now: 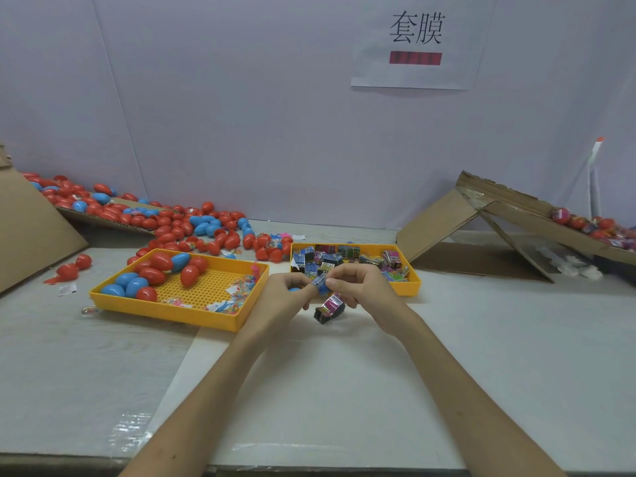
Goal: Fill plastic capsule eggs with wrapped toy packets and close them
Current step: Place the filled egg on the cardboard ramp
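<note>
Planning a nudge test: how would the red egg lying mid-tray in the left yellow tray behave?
The red egg looks rounded, so it would probably roll. Its glossy shell may be slippery. The yellow tray rim would likely stop it.

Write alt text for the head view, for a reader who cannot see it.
The left hand and right hand pinch a blue wrapped packet above a table. An egg tray with red and blue eggs sits to their left, a packet tray just behind; loose eggs lie far left.

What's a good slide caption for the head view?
Left hand and right hand pinch a blue wrapped packet near the egg tray and packet tray.
</note>
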Demonstrator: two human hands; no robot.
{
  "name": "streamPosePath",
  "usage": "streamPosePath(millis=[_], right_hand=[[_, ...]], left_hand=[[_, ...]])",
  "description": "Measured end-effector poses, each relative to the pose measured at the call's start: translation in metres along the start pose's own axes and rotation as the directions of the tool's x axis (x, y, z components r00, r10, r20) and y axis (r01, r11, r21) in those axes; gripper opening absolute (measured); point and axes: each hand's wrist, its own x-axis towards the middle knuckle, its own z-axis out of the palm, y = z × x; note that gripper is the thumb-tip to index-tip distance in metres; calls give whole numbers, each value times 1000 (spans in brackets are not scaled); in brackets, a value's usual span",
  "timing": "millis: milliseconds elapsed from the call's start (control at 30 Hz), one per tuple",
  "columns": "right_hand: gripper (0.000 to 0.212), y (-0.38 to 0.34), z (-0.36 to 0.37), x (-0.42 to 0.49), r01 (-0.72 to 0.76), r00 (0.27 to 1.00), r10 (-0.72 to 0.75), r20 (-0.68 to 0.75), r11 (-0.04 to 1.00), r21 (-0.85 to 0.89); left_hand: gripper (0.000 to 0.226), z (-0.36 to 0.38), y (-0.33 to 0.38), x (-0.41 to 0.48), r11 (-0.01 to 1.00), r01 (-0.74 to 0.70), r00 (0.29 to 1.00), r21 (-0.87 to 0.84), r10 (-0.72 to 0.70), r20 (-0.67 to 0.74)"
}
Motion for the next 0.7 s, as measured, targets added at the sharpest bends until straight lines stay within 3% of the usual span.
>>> streamPosePath(millis=[200,433,600,700], right_hand=[[13,1,1,3,-72,997,72,-1,995,76],[14,-2,-1,1,-50,999,47,21,975,215],[39,-2,-3,1,-51,999,49,14,973,227],[40,-3,-2,1,-47,998,53,-23,976,211]], left_hand=[[25,1,-1,1,1000,-16,999,0,16,-32],[22,0,0,2,1000,-8,1000,6,8,-25],[22,-2,4,1,991,81,996,-107,-77,37],[22,-2,7,-1,985,99,994,-143,-90,64]])
